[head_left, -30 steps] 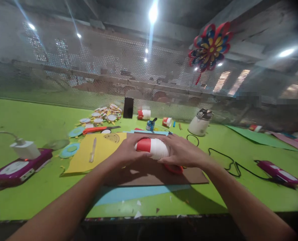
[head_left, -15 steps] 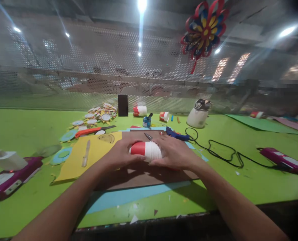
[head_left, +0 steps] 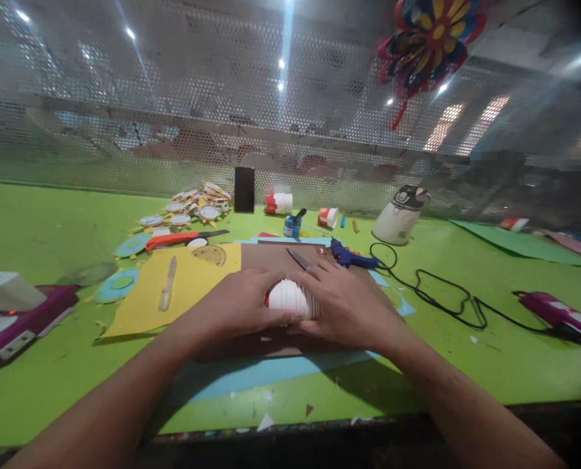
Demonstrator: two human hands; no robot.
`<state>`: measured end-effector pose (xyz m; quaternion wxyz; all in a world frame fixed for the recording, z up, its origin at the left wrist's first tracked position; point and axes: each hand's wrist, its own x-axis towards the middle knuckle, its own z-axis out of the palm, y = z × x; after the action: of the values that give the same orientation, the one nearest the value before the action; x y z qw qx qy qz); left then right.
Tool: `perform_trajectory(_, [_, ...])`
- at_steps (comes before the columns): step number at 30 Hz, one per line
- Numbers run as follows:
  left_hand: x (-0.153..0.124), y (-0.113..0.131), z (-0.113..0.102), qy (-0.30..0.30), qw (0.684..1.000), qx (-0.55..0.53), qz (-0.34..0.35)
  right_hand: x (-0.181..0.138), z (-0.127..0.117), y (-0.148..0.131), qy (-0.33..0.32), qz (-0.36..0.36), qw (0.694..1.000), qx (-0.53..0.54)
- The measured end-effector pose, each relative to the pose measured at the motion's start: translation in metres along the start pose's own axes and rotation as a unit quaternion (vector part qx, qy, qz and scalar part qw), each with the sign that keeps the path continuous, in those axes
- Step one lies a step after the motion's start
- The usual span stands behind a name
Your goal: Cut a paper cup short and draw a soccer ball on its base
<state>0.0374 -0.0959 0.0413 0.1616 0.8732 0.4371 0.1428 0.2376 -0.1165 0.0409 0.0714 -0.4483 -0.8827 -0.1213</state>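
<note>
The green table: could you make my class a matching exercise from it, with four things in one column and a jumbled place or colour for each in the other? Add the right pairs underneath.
Column 1
1. Stack of paper cups
2. Glue gun
3. Cutter knife
4. Large sheet left of the brown board

Column 2
A. Dark blue
B. Yellow
C. Held between the left hand and the right hand
D. Orange-red handle with a dark blade

Right pairs: 1-C, 2-A, 3-D, 4-B
</note>
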Motion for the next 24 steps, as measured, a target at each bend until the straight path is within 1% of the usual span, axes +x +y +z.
perform_trajectory(5, [0.001,-0.008,-0.003,0.009,0.999,-0.025,-0.021,-0.002,-0.001,0.008,0.007,0.009,1.0,0.003])
perform_trajectory(9, [0.004,-0.014,-0.002,0.042,0.997,-0.058,-0.04,-0.009,-0.003,0.023,0.012,0.029,0.999,-0.006])
perform_trajectory(12, [0.008,-0.021,0.0,0.077,0.993,-0.072,-0.045,-0.014,-0.016,0.04,-0.012,0.063,0.997,-0.046])
perform_trajectory(15, [0.012,-0.025,0.009,0.096,0.987,-0.114,-0.063,-0.01,-0.038,0.067,-0.034,0.106,0.989,-0.098])
perform_trajectory(17, [0.014,-0.024,0.018,0.091,0.979,-0.171,-0.061,0.0,-0.054,0.092,-0.043,0.135,0.98,-0.138])
perform_trajectory(20, [0.013,-0.019,0.034,0.091,0.971,-0.209,-0.069,0.03,-0.071,0.134,-0.083,0.181,0.96,-0.197])
perform_trajectory(22, [0.011,-0.013,0.041,0.08,0.969,-0.225,-0.062,0.059,-0.076,0.16,-0.116,0.202,0.945,-0.23])
perform_trajectory(24, [0.008,-0.007,0.043,0.087,0.972,-0.21,-0.06,0.093,-0.073,0.179,-0.139,0.213,0.933,-0.255])
